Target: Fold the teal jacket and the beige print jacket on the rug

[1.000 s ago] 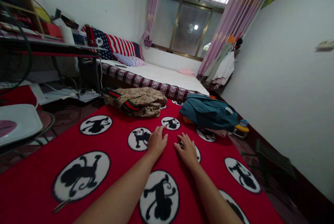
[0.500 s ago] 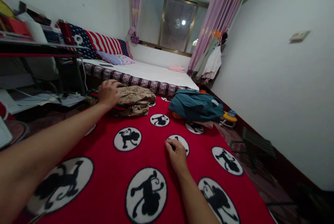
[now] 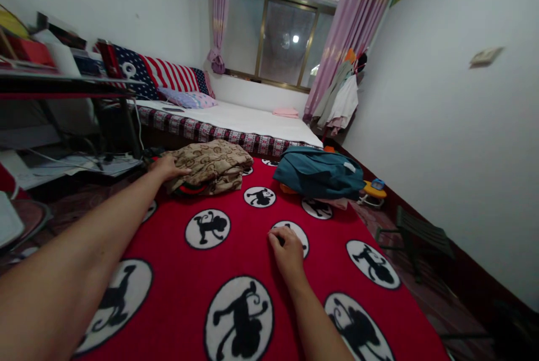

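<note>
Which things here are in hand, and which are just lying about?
In hand:
- left hand on the edge of the folded tan garment
- right hand resting on the red monkey blanket

Lying about:
- teal garment
- striped pillow
- pink cloth on the bed

A: Where is the surface open?

B: The red blanket point(image 3: 177, 271) lies bare between the left hand point(image 3: 167, 167) and the right hand point(image 3: 287, 250); a flat pass across the middle meets nothing.

A: What blocks the far edge?

B: The folded tan garment point(image 3: 214, 165) sits at far left, touching the left hand. The teal bag point(image 3: 320, 173) sits at far right. A gap separates them. The bed point(image 3: 252, 122) closes the path beyond both.
</note>
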Demonstrator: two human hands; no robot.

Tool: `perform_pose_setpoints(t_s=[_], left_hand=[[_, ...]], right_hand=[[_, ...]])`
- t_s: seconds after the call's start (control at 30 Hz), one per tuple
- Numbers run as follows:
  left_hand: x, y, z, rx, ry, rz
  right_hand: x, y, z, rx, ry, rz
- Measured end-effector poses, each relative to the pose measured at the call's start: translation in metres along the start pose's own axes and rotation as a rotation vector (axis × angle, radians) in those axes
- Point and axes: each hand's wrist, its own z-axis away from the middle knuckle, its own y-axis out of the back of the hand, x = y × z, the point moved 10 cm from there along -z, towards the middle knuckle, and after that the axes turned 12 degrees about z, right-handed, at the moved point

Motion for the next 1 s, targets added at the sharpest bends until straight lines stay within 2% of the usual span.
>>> perform_pose_setpoints(t_s=[0.07,0.1,0.2,0.27,0.33,0.4,0.47,0.5,0.57,0.6,0.67,0.7,0.77,0.83,0.9,0.93,1.0], left_hand=[[0.013,0.007,0.006,0.002,0.095,-0.065],[0.029,0.011,0.01,0.015,0.085,-0.072],[0.1,0.022,0.03,0.029,-0.108,-0.043],[0.149,0.022,0.061,-0.024,-0.257,-0.019],[0.201,0.015,0.117,-0.133,-0.543,0.033],[0.231,-0.003,0.188,-0.333,-0.754,0.005],[0.241,-0.02,0.261,-0.554,-0.935,-0.057],[0.241,-0.019,0.286,-0.568,-0.962,-0.075],[0.238,-0.007,0.314,-0.589,-0.946,-0.032],[0.238,0.004,0.32,-0.594,-0.929,0.031],[0.242,0.037,0.317,-0.553,-0.887,0.19],[0.246,0.058,0.308,-0.484,-0.866,0.27],[0.249,0.101,0.283,-0.271,-0.79,0.379],[0.245,0.127,0.256,-0.103,-0.653,0.414],[0.229,0.13,0.229,-0.037,-0.461,0.42],[0.218,0.124,0.216,-0.034,-0.359,0.423],[0.189,0.105,0.193,-0.059,-0.167,0.45]], right_hand=[[0.001,-0.001,-0.001,-0.001,0.002,0.006],[0.001,-0.001,-0.001,0.001,0.001,0.006],[0.006,0.0,-0.002,0.004,-0.026,-0.054],[0.014,0.002,-0.002,0.026,-0.088,-0.186],[0.027,0.008,-0.001,0.097,-0.196,-0.392],[0.045,0.016,0.004,0.203,-0.335,-0.645],[0.06,0.019,0.009,0.258,-0.455,-0.89],[0.064,0.018,0.011,0.253,-0.493,-0.991],[0.067,0.019,0.013,0.218,-0.526,-1.135],[0.068,0.021,0.012,0.2,-0.521,-1.181],[0.067,0.023,0.01,0.163,-0.484,-1.231],[0.066,0.023,0.009,0.147,-0.465,-1.237],[0.066,0.023,0.007,0.148,-0.442,-1.213],[0.069,0.029,0.008,0.248,-0.452,-1.164],[0.066,0.04,0.011,0.338,-0.465,-1.105],[0.06,0.045,0.011,0.33,-0.467,-1.083],[0.039,0.056,0.009,0.196,-0.435,-1.065]])
